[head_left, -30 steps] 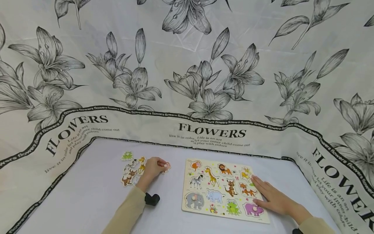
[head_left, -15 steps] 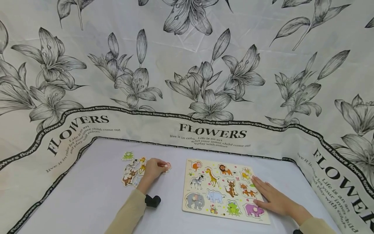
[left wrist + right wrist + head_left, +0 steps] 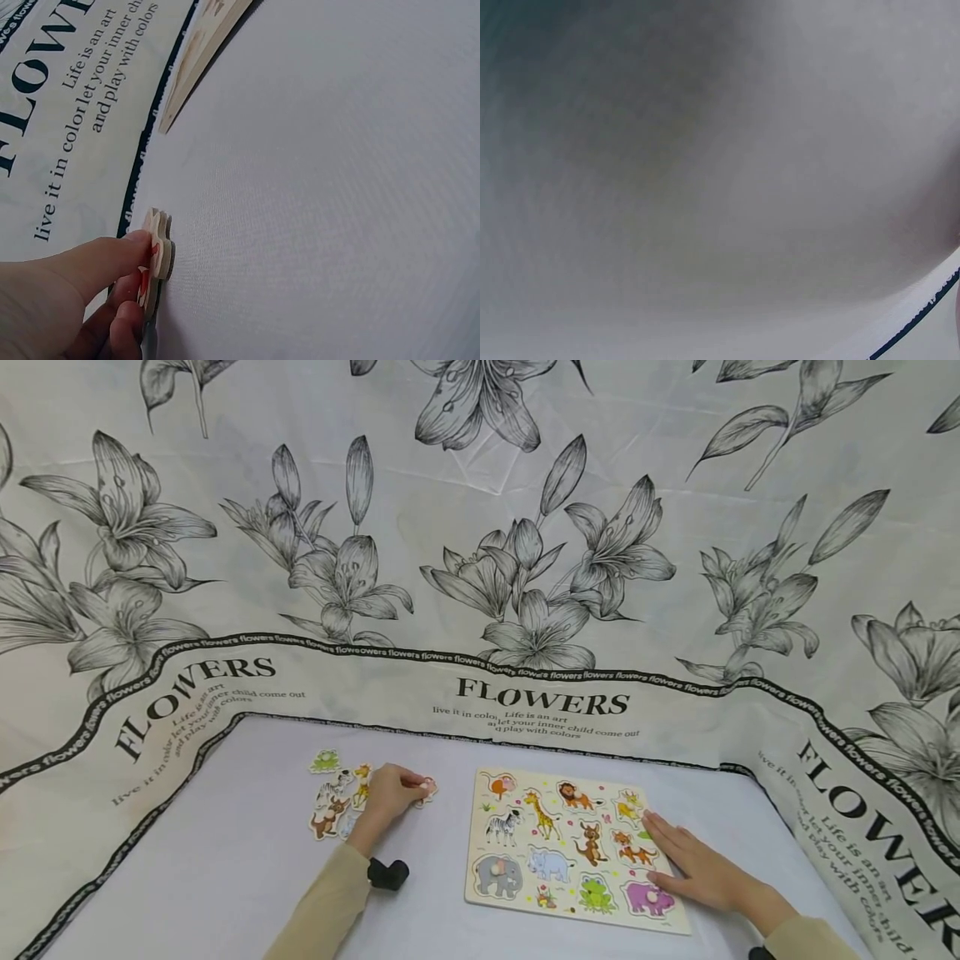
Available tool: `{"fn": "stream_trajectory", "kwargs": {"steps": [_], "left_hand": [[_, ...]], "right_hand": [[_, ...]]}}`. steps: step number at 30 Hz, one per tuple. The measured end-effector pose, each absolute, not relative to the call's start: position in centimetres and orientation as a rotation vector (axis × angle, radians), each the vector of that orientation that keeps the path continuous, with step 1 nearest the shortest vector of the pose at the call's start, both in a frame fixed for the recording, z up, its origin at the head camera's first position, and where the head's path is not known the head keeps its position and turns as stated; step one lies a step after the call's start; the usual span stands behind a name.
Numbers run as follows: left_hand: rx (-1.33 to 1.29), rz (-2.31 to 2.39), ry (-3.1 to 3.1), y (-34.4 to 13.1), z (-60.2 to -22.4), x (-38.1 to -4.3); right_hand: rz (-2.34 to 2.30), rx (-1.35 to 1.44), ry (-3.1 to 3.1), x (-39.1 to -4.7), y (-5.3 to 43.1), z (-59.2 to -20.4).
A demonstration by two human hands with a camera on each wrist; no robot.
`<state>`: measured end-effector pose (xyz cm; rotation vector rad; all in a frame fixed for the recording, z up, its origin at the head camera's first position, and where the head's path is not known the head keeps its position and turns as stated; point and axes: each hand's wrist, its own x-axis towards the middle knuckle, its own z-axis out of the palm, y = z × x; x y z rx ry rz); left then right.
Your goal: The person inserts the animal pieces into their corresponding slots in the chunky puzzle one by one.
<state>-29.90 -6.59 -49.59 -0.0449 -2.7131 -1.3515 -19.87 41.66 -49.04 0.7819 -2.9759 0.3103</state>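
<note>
My left hand pinches a small wooden puzzle piece with pink-red paint between thumb and fingers, left of the board. In the left wrist view this piece stands on edge close over the cloth, its picture turned towards the palm. My right hand rests with straight fingers on the right edge of the wooden animal puzzle board. Knobs show on the elephant and the purple hippo in the board. The right wrist view is mostly blurred grey.
Loose pieces lie beside my left hand: a frog, a zebra, a giraffe, a kangaroo and a pale blue one. White cloth covers the table, and a flower-printed curtain stands behind it.
The held piece has tipped slightly under the left fingers. Both hands and the board otherwise stay in place; the head view has shifted a little.
</note>
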Motion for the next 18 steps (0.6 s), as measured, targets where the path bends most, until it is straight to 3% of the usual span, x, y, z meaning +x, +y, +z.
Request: {"fn": "stream_trajectory", "kwargs": {"steps": [18], "left_hand": [[-0.144,-1.325,-2.663,-4.7,-49.0,-30.0]], "right_hand": [[0.303,0.801,-2.959,-19.9,41.7,-49.1]]}}
